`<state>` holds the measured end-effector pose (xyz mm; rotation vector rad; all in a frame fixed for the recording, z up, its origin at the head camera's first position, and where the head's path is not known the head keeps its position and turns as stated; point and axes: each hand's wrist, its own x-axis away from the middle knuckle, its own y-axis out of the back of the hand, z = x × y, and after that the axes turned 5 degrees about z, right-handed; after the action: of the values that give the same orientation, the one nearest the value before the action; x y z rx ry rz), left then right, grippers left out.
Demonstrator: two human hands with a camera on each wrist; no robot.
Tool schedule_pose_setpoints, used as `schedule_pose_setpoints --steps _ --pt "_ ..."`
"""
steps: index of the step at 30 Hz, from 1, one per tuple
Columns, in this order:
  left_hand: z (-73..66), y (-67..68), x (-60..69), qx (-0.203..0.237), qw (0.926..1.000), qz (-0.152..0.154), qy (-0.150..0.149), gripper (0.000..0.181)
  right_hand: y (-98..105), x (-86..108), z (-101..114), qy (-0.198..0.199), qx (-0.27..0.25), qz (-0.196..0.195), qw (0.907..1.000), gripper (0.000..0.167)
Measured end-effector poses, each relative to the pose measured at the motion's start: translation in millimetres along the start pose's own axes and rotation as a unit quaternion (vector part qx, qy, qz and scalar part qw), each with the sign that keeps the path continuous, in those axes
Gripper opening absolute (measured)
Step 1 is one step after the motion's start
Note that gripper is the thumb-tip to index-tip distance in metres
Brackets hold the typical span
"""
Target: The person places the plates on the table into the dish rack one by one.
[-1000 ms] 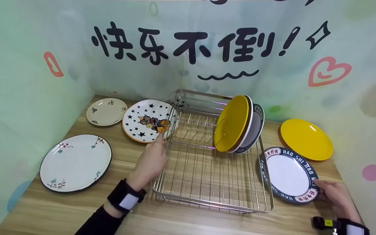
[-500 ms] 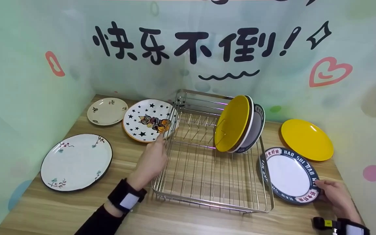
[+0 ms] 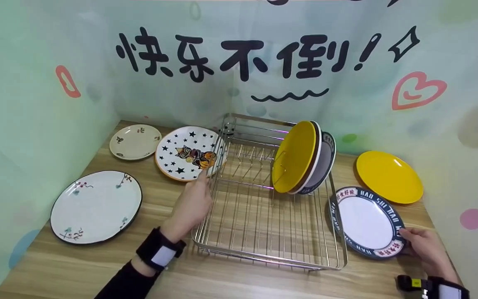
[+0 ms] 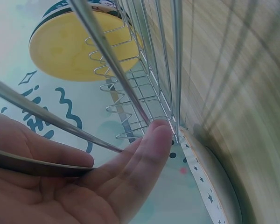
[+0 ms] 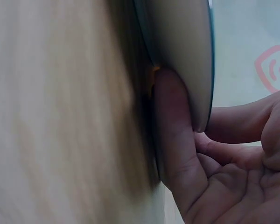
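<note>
A metal wire dish rack (image 3: 280, 259) stands mid-table. My left hand (image 3: 191, 205) grips its left rim; in the left wrist view the thumb lies over the flat metal band and the fingers (image 4: 149, 154) stretch along the wires. On the right, my right hand (image 3: 428, 251) pinches the edge of a white plate with a dark lettered rim (image 3: 367, 224). In the right wrist view a finger (image 5: 175, 107) is under this plate (image 5: 189, 51), thumb on the other side. Leaning upright in the rack are a yellow plate (image 3: 295, 160), a white-edged one and a dark-rimmed one (image 3: 322, 166).
Behind the right hand's plate lies another yellow plate (image 3: 390, 177). Left of the rack are a starred plate (image 3: 172, 160), a small cream plate (image 3: 135, 142) and a large white plate with sprigs (image 3: 96, 207). A printed cloth wall (image 3: 230, 95) encloses the wooden table.
</note>
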<state>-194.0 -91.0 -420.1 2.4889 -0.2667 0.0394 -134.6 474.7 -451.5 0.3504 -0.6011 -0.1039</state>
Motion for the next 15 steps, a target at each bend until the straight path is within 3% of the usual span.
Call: schedule_pose_setpoints --steps 3,10,15 --pt "-0.1 0.9 0.5 0.002 1.0000 0.004 0.008 0.055 -1.5 -0.7 1.0 -0.004 0.006 -0.002 1.0000 0.043" --pt "1.7 1.0 0.7 -0.022 0.9995 -0.008 -0.020 0.053 -2.0 -3.6 1.9 -0.017 -0.002 -0.014 0.9997 0.042" --pt "1.2 0.3 0.0 -0.031 0.9993 -0.008 -0.019 0.053 0.8 -5.6 2.1 -0.030 -0.011 -0.022 0.9992 0.043"
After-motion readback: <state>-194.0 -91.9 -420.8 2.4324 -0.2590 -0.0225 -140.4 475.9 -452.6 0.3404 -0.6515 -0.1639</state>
